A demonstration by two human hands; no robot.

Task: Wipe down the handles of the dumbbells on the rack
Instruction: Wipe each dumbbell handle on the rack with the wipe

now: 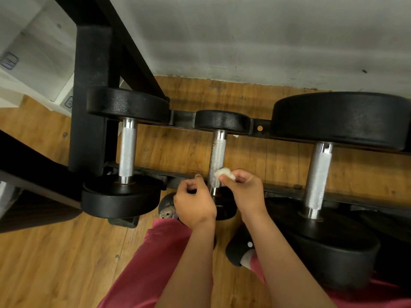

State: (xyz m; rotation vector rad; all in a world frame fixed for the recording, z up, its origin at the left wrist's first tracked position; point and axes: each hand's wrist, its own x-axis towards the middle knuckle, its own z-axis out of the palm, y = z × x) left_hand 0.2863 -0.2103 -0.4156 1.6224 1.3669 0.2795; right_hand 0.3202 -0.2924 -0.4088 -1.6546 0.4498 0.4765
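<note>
Three black dumbbells lie across the black rack point(182, 174), each with a knurled silver handle. My right hand point(243, 192) pinches a small white wad of cloth point(223, 173) and holds it against the near end of the middle dumbbell handle point(217, 155). My left hand point(195, 203) hovers just left of that handle's near end with its fingers curled and nothing visible in them. The left dumbbell handle point(127, 150) and the right dumbbell handle point(317, 176) stand untouched. My hands hide the middle dumbbell's near weight.
The rack's thick black upright point(93, 96) rises at the left. A grey wall point(244, 36) runs behind the rack over a wooden floor point(55, 263). My red trouser legs and black slippers point(239, 250) are below, close to the large right dumbbell weight point(329, 252).
</note>
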